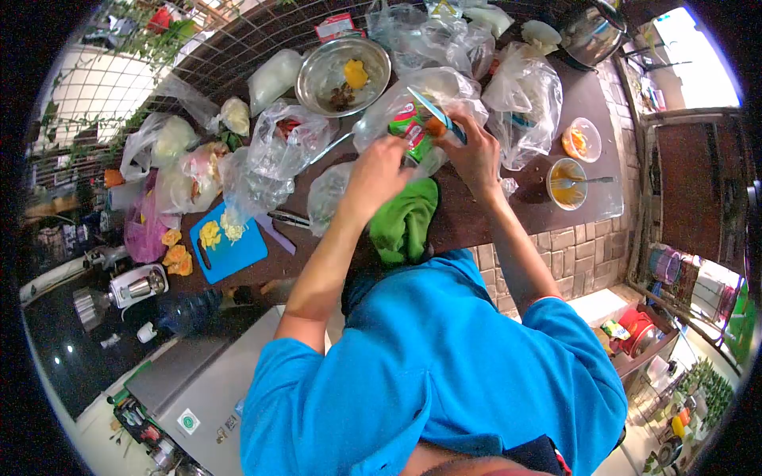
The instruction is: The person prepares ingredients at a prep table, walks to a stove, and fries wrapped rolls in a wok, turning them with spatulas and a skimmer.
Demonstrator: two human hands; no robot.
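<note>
My right hand (474, 151) is closed on a blue knife (429, 107), whose blade points up and left over a clear plastic bag (452, 86). A small orange-brown piece (435, 126) shows beside its fingers. My left hand (379, 176) is slightly blurred, near a green and red packet (410, 128); its fingertips are too unclear to tell what they hold, if anything. Below the hands a green cloth (403, 220) hangs at the table's edge. A metal bowl (317, 79) with a yellow lump and brown bits stands behind my left hand.
On the left lies a blue cutting board (250, 252) with chopped yellow and pale pieces, near a purple-handled tool (278, 236). Several filled plastic bags (524, 99) cover the table. Two round containers (583, 140) stand on the right, one with a fork.
</note>
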